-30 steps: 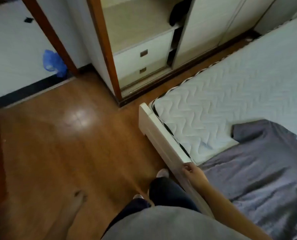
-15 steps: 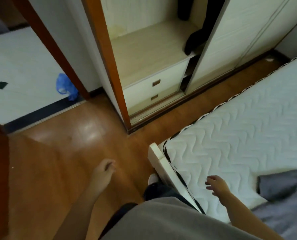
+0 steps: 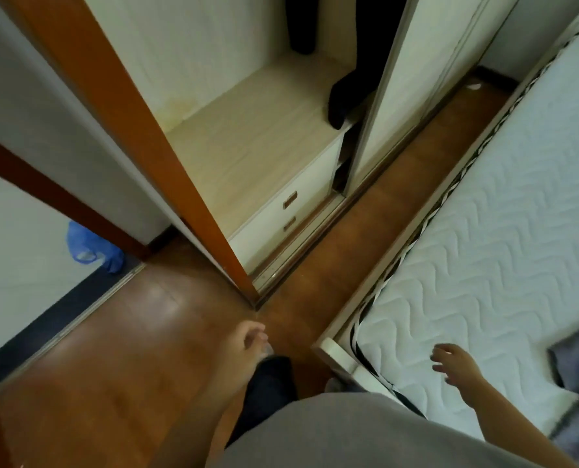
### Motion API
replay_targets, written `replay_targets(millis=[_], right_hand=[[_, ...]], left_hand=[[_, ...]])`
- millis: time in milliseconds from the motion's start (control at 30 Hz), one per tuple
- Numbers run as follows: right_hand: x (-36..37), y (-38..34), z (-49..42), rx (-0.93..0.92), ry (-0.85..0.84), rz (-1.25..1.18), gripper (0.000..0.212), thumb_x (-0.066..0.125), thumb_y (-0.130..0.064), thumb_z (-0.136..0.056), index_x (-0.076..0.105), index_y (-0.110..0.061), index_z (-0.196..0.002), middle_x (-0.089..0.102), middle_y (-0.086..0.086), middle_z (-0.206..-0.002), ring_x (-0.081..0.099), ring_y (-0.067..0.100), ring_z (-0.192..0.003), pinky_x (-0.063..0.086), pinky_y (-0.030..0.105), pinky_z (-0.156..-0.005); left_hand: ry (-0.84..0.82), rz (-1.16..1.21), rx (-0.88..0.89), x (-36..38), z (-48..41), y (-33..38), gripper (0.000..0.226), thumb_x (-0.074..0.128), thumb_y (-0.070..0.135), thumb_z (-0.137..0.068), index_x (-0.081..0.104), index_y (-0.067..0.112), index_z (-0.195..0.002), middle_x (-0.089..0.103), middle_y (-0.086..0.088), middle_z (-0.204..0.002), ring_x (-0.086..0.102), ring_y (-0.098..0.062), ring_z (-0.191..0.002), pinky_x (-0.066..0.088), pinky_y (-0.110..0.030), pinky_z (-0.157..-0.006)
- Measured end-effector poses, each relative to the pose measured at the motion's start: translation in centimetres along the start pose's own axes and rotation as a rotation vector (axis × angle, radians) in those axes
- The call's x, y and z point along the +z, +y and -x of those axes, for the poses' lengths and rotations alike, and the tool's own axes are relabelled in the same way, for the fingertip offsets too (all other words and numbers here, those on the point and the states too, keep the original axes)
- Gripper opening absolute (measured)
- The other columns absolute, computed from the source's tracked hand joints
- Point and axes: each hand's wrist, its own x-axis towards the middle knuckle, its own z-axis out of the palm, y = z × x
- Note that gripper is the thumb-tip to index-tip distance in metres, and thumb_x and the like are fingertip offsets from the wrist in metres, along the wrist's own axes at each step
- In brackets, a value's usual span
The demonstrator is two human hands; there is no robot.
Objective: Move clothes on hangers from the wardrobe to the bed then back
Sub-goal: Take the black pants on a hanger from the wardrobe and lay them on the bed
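The wardrobe [image 3: 247, 136] stands open ahead, with a pale shelf and two drawers [image 3: 291, 211] below. Dark clothes [image 3: 355, 62] hang inside at the top, their ends reaching the shelf; the hangers are out of view. The bed [image 3: 504, 231] with a white quilted mattress lies on the right. A grey garment [image 3: 575, 366] lies on the mattress at the right edge of the view. My left hand [image 3: 251, 339] hangs over the floor, fingers loosely curled, holding nothing. My right hand [image 3: 450, 361] hovers over the mattress corner with fingers spread, empty.
A wooden floor strip [image 3: 365, 238] runs between wardrobe and bed. An orange-brown wardrobe frame post [image 3: 166, 157] stands at the left. A blue plastic bag [image 3: 92, 248] lies past a doorway on the left. A sliding wardrobe door [image 3: 426, 79] covers the right half.
The view has tilted up and moved toward the wardrobe. My right hand left the bed frame edge and now hovers over the mattress. My left hand swung forward. The grey garment slid toward the right edge.
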Motion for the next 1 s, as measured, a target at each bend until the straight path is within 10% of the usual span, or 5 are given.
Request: replay_targets(millis=[233, 567, 867, 1000], right_hand=[[3.1, -2.7, 2.6, 0.082, 0.098, -0.161, 0.018, 0.042, -0.008, -0.093, 0.052, 0.000, -0.106, 0.055, 0.017, -0.098, 0.052, 0.029, -0.087, 0.033, 0.035, -0.076], [3.7, -18.8, 3.1, -0.344, 0.073, -0.208, 0.025, 0.048, -0.015, -0.092, 0.054, -0.010, -0.117, 0.062, 0.010, -0.104, 0.059, 0.021, -0.089, 0.039, 0.032, -0.081], [-0.3, -37.0, -2.3, -0.737, 0.053, -0.034, 0.021, 0.048, -0.018, -0.093, 0.055, -0.018, -0.113, 0.061, -0.001, -0.096, 0.059, 0.016, -0.091, 0.042, 0.018, -0.065], [-4.8, -48.4, -4.7, -0.981, 0.025, 0.034, 0.027, 0.049, -0.016, -0.093, 0.053, -0.013, -0.119, 0.063, -0.004, -0.099, 0.061, 0.013, -0.095, 0.049, 0.028, -0.085]], left_hand=[[-0.084, -0.250, 0.270, -6.9, -7.4, 5.6, 0.024, 0.042, 0.025, -0.095, 0.051, 0.024, -0.118, 0.054, 0.012, -0.107, 0.051, -0.003, -0.098, 0.040, -0.010, -0.074], [-0.168, 0.024, 0.327, -5.1, -13.3, 12.6, 0.014, 0.044, 0.022, -0.094, 0.049, 0.030, -0.105, 0.059, 0.010, -0.105, 0.056, -0.006, -0.105, 0.041, -0.014, -0.084], [0.113, 0.013, 0.464, -6.1, -21.4, 20.8, 0.017, 0.047, 0.019, -0.093, 0.053, 0.029, -0.105, 0.057, 0.020, -0.100, 0.050, 0.011, -0.093, 0.044, -0.005, -0.075], [0.262, 0.069, 0.467, -5.9, -28.4, 26.7, 0.019, 0.049, 0.014, -0.091, 0.056, 0.030, -0.097, 0.061, 0.011, -0.104, 0.054, 0.001, -0.099, 0.039, -0.009, -0.074]])
